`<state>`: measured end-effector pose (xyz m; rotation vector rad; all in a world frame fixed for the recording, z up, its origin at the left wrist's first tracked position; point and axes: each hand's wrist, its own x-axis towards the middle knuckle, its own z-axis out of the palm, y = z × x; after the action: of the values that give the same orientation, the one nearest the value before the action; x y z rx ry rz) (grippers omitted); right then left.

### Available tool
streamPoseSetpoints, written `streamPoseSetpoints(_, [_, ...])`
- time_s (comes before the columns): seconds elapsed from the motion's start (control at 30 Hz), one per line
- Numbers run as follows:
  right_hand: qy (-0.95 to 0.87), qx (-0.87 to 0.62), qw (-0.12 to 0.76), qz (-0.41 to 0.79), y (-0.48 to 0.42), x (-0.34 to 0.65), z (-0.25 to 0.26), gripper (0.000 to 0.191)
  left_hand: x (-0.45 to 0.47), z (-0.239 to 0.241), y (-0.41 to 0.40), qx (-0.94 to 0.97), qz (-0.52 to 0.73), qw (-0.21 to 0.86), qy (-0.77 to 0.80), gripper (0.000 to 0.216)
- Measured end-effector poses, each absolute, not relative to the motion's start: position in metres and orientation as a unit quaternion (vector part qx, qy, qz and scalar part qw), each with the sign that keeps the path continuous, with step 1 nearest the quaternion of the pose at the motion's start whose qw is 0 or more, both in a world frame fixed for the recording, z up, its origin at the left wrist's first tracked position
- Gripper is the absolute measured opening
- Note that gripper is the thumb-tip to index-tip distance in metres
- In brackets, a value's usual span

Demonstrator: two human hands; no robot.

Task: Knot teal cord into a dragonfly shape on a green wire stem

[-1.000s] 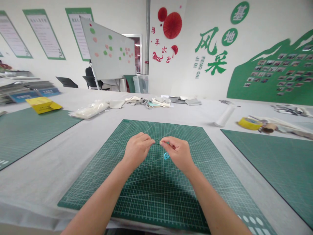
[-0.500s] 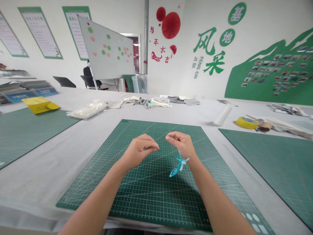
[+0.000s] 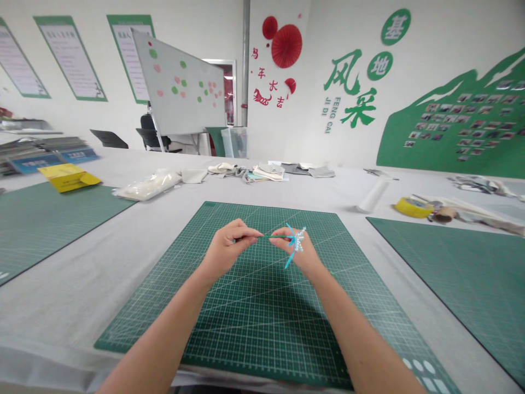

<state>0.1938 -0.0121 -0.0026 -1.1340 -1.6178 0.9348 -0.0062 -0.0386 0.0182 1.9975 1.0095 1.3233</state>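
Observation:
A small craft flower (image 3: pixel 298 241) with blue petals, white beads and a thin green stem lies nearly level in the air. My left hand (image 3: pixel 226 247) pinches the far left end of the stem between thumb and fingers. Close to the flower head, my right hand (image 3: pixel 308 258) has its thumb and fingers closed at the stem; the head covers part of this hand. Both hands hover over a green cutting mat (image 3: pixel 262 317) with a white grid.
Further cutting mats lie left (image 3: pixel 49 224) and right (image 3: pixel 459 273). Beyond are a plastic-wrapped pack (image 3: pixel 147 185), fabric pieces (image 3: pixel 268 172), a white roll (image 3: pixel 372 194), yellow tape (image 3: pixel 413 207) and a yellow paper box (image 3: pixel 69 177). Stacked papers (image 3: pixel 41 153) stand at far left.
The flower has swung up from hanging below my right wrist to level, its head now in front of the right hand. My right fingers have come down to the stem; the left hand rose slightly.

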Motion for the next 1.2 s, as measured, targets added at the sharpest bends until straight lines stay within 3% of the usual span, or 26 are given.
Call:
streamPoseSetpoints(0.33, [-0.602, -0.499, 0.425, 0.456, -0.003, 0.218, -0.001, 0.021, -0.014, 0.012, -0.027, 0.651, 0.553, 0.321, 0.408, 0.013])
streamPoseSetpoints(0.4, [-0.601, -0.553, 0.411, 0.406, 0.001, 0.229, -0.005, 0.017, -0.015, 0.011, -0.026, 0.619, 0.568, 0.355, 0.409, 0.013])
streamPoseSetpoints(0.47, [-0.638, -0.591, 0.407, 0.279, 0.002, 0.234, -0.009, 0.013, -0.014, 0.01, -0.025, 0.589, 0.571, 0.387, 0.421, 0.014])
streamPoseSetpoints(0.57, [-0.692, -0.573, 0.422, 0.116, -0.006, 0.222, -0.007, 0.041, -0.012, 0.008, -0.025, 0.549, 0.56, 0.43, 0.446, 0.018])
streamPoseSetpoints(0.63, [-0.72, -0.521, 0.445, 0.109, -0.015, 0.201, -0.001, 0.056, -0.01, 0.006, -0.024, 0.531, 0.553, 0.457, 0.45, 0.02])
streamPoseSetpoints(0.73, [-0.722, -0.463, 0.471, 0.205, -0.025, 0.168, 0.007, 0.054, -0.008, 0.003, -0.024, 0.512, 0.544, 0.495, 0.444, 0.023])
streamPoseSetpoints(0.93, [-0.615, -0.353, 0.485, 0.512, -0.026, 0.14, 0.002, 0.046, -0.004, -0.002, -0.024, 0.485, 0.533, 0.549, 0.423, 0.025])
streamPoseSetpoints(1.1, [-0.539, -0.38, 0.482, 0.577, -0.028, 0.147, -0.004, 0.022, -0.001, -0.007, -0.024, 0.453, 0.538, 0.578, 0.414, 0.025])
streamPoseSetpoints(1.2, [-0.465, -0.341, 0.447, 0.684, -0.028, 0.156, -0.004, 0.016, 0.0, -0.006, -0.024, 0.436, 0.546, 0.582, 0.416, 0.026])
